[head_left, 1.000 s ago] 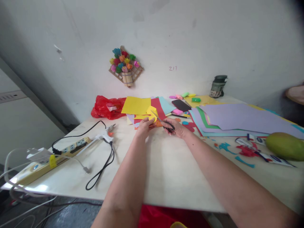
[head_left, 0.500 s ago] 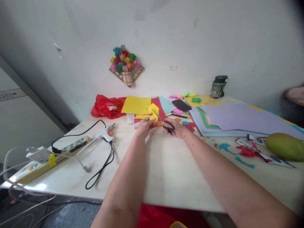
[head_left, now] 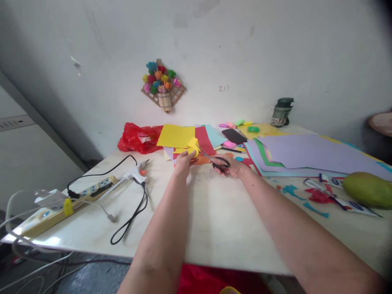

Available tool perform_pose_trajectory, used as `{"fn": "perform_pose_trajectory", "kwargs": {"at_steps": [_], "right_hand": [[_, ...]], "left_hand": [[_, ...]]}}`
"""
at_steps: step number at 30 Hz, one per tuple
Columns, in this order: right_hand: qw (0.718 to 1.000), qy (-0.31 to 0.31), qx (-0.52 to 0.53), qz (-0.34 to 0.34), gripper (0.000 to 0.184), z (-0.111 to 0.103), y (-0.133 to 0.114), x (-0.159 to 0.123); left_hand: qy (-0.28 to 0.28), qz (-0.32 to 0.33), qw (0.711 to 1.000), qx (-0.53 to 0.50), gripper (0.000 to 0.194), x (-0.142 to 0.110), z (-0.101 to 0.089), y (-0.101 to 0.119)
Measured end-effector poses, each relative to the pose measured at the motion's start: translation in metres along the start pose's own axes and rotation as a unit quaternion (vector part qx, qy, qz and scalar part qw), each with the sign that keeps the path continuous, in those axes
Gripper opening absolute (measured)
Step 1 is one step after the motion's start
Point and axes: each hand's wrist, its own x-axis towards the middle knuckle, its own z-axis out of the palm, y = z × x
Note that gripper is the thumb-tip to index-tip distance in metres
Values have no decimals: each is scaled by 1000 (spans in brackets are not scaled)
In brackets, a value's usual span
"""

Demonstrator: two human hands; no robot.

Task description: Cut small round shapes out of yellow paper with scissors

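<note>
Between thumb and fingers my left hand [head_left: 185, 161] pinches a small cut piece of yellow paper [head_left: 192, 143]. My right hand [head_left: 229, 165] is closed around the dark handles of a pair of scissors [head_left: 208, 155]. The blades point left toward the yellow piece, their tips at or just beside its edge; whether they touch it I cannot tell. Behind the hands lie a yellow sheet [head_left: 177, 135], a red sheet [head_left: 204, 138] and an orange piece of paper [head_left: 202, 160].
Left on the table are a power strip [head_left: 92, 188], a glue gun [head_left: 136, 174] and loose cables. A red plastic bag [head_left: 133, 139] sits farther back. To the right lie a phone [head_left: 234, 135], large coloured sheets [head_left: 294, 151], paper scraps [head_left: 290, 190], glue tubes [head_left: 357, 206] and a green mango-like fruit [head_left: 369, 189].
The scissors and my right hand have shifted slightly right, away from the yellow piece. My left hand has moved a little left, and the yellow piece has turned.
</note>
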Motion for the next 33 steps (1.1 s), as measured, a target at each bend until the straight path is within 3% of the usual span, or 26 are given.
{"fn": "perform_pose_trajectory", "kwargs": {"at_steps": [10, 20, 33], "right_hand": [[998, -46, 52, -13, 43, -23, -2, -9], [998, -21, 56, 14, 39, -17, -6, -11], [998, -43, 29, 33, 39, -19, -8, -11]], "left_hand": [[29, 17, 999, 7, 47, 7, -11, -3], [-13, -7, 999, 38, 40, 3, -11, -2], [-1, -11, 999, 32, 37, -1, -8, 2]]}}
